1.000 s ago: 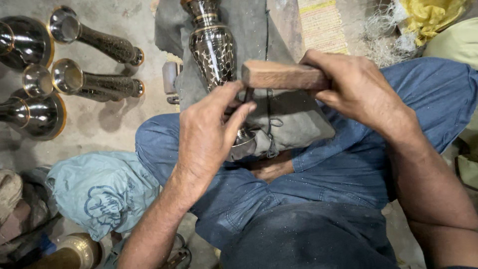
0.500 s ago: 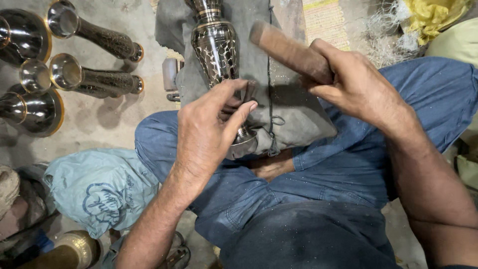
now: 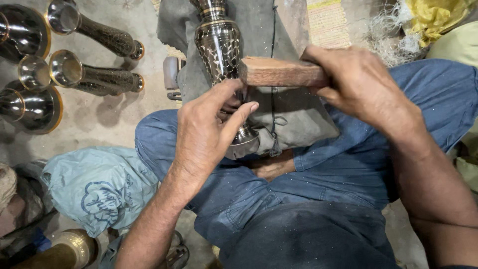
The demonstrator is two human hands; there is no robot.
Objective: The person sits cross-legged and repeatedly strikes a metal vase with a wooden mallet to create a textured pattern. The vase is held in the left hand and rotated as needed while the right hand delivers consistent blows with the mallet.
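Note:
A dark engraved metal vase [image 3: 219, 42] lies on a grey cloth [image 3: 294, 112] over my lap, its foot toward me. My left hand [image 3: 206, 134] is closed around a small tool at the vase's narrow lower part; the tool itself is mostly hidden by my fingers. My right hand [image 3: 358, 84] grips a brown wooden block [image 3: 279, 72], held level just above my left fingers and beside the vase body.
Several finished metal vases [image 3: 94, 77] lie on the concrete floor at the upper left. A pale blue-green bag [image 3: 99, 187] sits by my left knee, a brass vase [image 3: 64, 251] at the lower left. Yellow cloth [image 3: 433, 17] and fibres lie at the upper right.
The wooden block was level a second ago, was raised and tilted up half a second ago, and has come back down level over my left hand. The left hand stayed on the vase.

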